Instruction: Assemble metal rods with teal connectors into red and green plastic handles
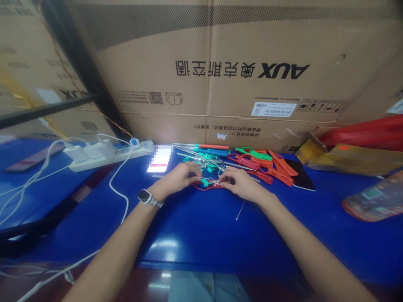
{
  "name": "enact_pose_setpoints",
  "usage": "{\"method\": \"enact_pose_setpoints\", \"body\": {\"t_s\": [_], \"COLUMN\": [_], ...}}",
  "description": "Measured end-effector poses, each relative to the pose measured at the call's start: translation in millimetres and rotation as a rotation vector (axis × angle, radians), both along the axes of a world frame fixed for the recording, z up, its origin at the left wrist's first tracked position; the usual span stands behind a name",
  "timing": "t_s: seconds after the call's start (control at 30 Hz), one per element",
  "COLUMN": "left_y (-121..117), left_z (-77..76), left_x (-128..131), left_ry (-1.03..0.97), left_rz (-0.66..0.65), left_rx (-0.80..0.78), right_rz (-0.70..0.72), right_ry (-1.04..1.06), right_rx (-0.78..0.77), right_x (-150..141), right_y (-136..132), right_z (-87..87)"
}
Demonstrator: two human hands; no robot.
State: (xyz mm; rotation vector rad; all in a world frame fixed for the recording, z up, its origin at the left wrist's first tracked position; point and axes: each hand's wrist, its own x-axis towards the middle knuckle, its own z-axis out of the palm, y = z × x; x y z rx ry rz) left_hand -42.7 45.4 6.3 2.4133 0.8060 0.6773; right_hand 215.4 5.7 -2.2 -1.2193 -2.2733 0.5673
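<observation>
My left hand, with a watch at its wrist, is closed in a pinch over the far side of the blue table. Opposite it, my right hand pinches too. Between the fingertips lies a small wired part with a green piece and thin light wires; both hands grip it, though the exact hold is blurred. A red wire loop hangs just below. Behind the hands is a pile of small green clips with wires and long metal rods. Orange and red plastic handles lie right of the pile.
A lit phone lies left of the pile, beside a white power strip with trailing cables. A dark phone is at right. Farther right are a bottle and a yellow box. Large cartons stand behind.
</observation>
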Motion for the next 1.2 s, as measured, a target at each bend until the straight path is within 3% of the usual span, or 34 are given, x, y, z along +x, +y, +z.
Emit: {"method": "enact_pose_setpoints", "body": {"t_s": [0.33,0.5,0.67,0.87,1.2], "left_y": [-1.8,-1.1,-1.4,-2.1,-7.6], "left_z": [3.1,-1.2,-3.6,-5.2,3.8], "left_x": [-0.7,-0.4,2.1,2.2,-2.1], "left_ry": [-0.016,0.013,0.026,0.07,0.14], "left_rz": [0.055,0.084,0.083,0.082,0.026], "left_rx": [-0.059,-0.06,-0.042,-0.011,-0.006], "right_rz": [-0.03,-0.072,-0.108,-0.164,-0.169], "right_ry": [0.009,-0.04,-0.093,-0.107,-0.1], "right_rx": [-0.005,0.137,0.237,0.18,0.14], "right_x": [1.0,-6.4,-31.6,-53.4,-55.3], "right_y": [-0.9,-9.8,-18.5,-13.9,-12.5], "right_z": [-1.7,4.2,5.6,-4.2,-6.4]}}
